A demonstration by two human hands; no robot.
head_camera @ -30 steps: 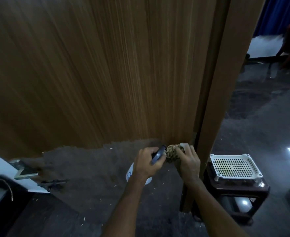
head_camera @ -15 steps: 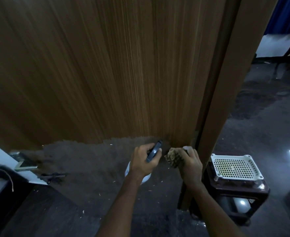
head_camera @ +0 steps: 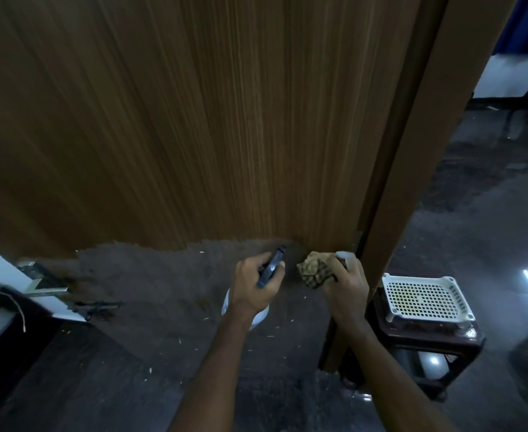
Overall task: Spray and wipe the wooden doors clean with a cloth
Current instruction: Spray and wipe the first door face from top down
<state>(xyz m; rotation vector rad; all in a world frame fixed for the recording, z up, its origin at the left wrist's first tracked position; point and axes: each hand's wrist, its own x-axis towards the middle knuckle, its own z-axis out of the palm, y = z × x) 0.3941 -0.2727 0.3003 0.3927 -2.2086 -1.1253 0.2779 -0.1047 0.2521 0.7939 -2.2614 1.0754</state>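
Cloth (head_camera: pixel 315 271), a single soft, light wad bunched in the closed right hand (head_camera: pixel 346 288), looks limp enough to press flat against the wooden door (head_camera: pixel 225 120) just ahead of the knuckles, so a full-palm grip on its bulk seems best. One spray bottle (head_camera: pixel 270 271), likely light but possibly slick if wet, sits in the left hand (head_camera: pixel 253 285), fingers wrapped round its dark trigger head, white body below the wrist; one door panel and two hands are visible.
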